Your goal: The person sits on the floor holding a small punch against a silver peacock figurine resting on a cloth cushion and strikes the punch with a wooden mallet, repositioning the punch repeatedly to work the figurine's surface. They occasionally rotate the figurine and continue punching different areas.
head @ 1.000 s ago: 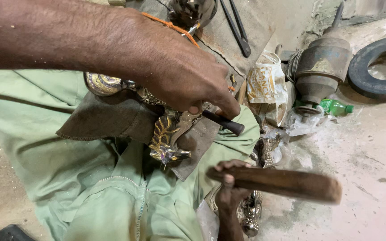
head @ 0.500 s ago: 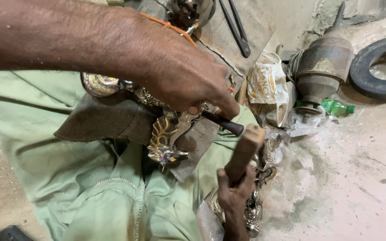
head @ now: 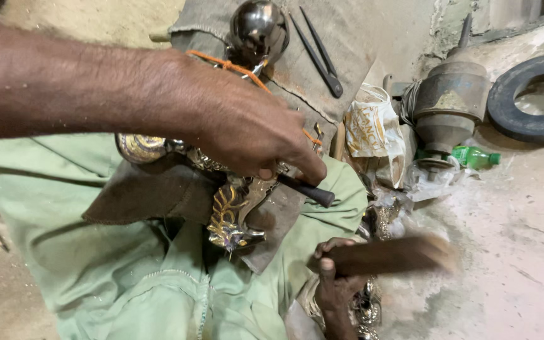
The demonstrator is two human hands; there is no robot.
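Note:
My left hand reaches in from the left and is closed around a dark metal punch. The punch's working end is hidden under my fingers, against an ornate brass piece. That piece lies on a brown leather pad across my green-clothed lap. Low in the view, my right hand grips a wooden mallet. The mallet is level and blurred, below and to the right of the punch and apart from it.
A shiny metal dome and dark dividers lie on cloth at the top. A printed plastic bag, a squat metal vessel, a green bottle and a black rubber ring stand at the right on the dusty floor.
The mallet swung up towards the punch half a second ago and has dropped back to level. My left hand has stayed on the punch and brass piece.

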